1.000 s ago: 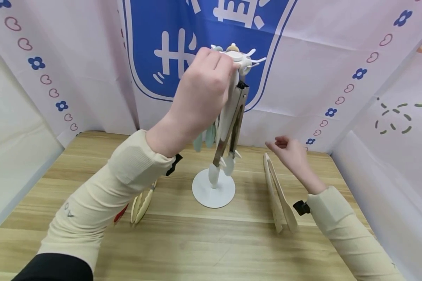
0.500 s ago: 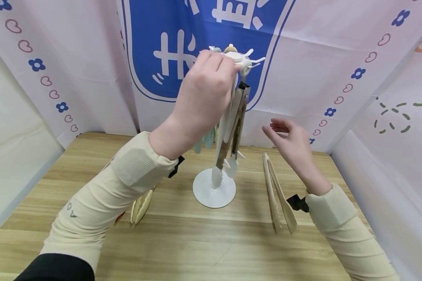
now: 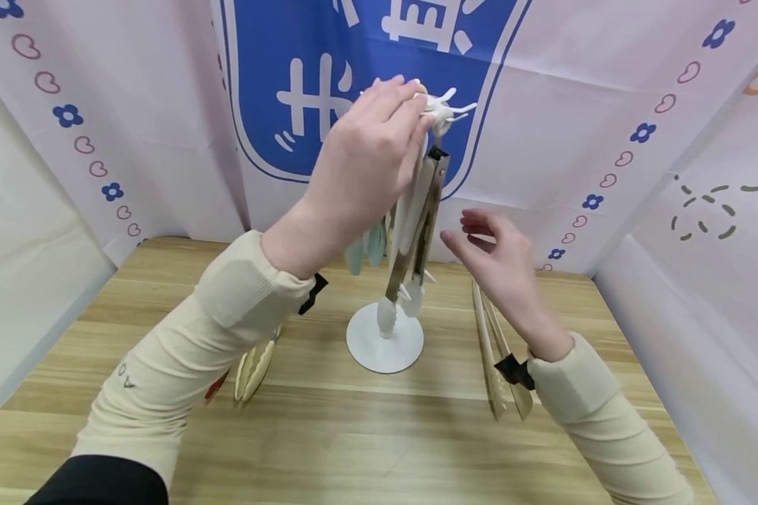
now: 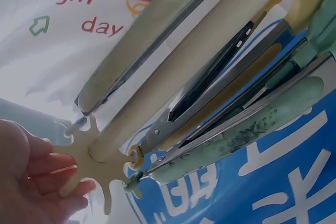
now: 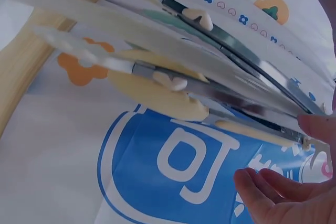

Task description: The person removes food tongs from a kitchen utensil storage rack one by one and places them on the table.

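A white stand [image 3: 385,354] with a hooked top [image 4: 100,166] holds several hanging tongs. My left hand [image 3: 369,147] is at its top, fingers fairly straight and touching the hook prongs. White-tipped tongs [image 3: 410,252] hang on the near right side; mint-green tongs [image 4: 236,145] and yellow tongs [image 5: 157,95] hang from other hooks. My right hand [image 3: 495,263] is just right of the white-tipped tongs, fingers loosely bent, thumb apart, holding nothing. In the right wrist view, the right fingers [image 5: 281,195] show below the tongs' upper ends. The left hand hides part of the hooked top.
Long beige tongs [image 3: 494,351] lie on the wooden table [image 3: 379,449] under the right forearm. Cream-tipped tongs [image 3: 255,368] and a red-tipped utensil [image 3: 217,386] lie left, partly behind the left sleeve. A printed cloth [image 3: 556,105] hangs behind.
My left fingers have straightened from a curled grasp at the stand's top. The right hand has risen from near the beige tongs and moved left towards the hanging tongs.
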The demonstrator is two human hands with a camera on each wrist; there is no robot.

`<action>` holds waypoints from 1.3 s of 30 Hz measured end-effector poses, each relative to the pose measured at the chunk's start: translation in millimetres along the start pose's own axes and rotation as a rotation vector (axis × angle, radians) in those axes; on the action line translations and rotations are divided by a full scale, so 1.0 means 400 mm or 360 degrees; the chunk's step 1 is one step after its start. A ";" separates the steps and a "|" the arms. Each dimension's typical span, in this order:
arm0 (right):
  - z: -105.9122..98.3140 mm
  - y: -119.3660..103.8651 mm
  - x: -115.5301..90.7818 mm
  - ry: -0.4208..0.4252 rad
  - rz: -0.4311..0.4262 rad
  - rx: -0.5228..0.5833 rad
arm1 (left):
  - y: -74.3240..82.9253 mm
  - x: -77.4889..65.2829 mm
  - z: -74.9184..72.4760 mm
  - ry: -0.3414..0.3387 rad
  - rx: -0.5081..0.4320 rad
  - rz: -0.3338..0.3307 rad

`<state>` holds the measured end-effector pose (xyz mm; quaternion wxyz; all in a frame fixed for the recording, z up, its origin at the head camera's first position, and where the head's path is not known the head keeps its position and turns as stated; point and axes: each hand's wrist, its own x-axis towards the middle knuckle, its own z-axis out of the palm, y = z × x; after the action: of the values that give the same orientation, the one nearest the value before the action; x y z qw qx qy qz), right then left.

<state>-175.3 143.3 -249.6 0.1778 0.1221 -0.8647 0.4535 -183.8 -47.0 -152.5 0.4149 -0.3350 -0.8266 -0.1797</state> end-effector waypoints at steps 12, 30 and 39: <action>0.069 0.007 -0.029 -0.0029 -0.0052 0.0088 | -0.052 0.016 -0.012 -0.0041 -0.0438 0.0161; 0.180 0.046 -0.057 0.0076 -0.0152 0.0177 | -0.111 0.009 0.008 0.0005 -0.0534 0.0391; 0.185 0.063 -0.058 0.0133 -0.0188 0.0176 | -0.118 0.008 0.017 0.0067 -0.0558 0.0425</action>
<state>-178.1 97.3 -316.7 0.2332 0.1634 -0.8215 0.4940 -222.4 -75.3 -154.8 0.3877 -0.5046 -0.7221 -0.2712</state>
